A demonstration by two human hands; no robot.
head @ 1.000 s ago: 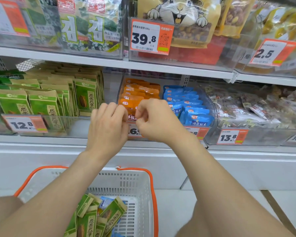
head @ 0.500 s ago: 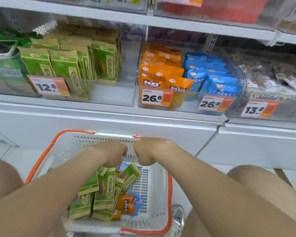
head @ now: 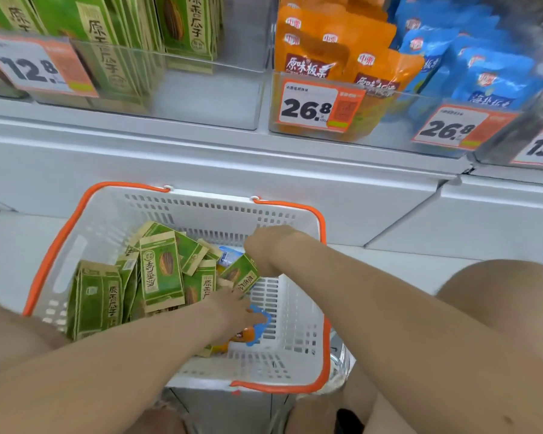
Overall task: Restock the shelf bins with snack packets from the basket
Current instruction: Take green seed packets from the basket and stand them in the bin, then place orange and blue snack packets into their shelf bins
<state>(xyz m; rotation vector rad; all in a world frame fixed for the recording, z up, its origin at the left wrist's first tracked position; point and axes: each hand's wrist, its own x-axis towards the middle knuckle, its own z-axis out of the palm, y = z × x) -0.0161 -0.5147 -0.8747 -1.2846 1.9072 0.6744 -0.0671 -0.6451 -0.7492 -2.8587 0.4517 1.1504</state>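
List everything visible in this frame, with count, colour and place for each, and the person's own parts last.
basket: one, white with orange rim, on the floor below the shelf
green packets: many, piled in the basket's left half
green shelf packets: several rows, in the upper-left bin
orange packets: several, in the middle bin
blue packets: several, in the right bin
loose orange packet: one, on the basket floor
loose blue packet: one, beside it
price tags: four, white and orange, on the bin fronts
left hand: reaching onto the loose packets
right hand: holding a green packet
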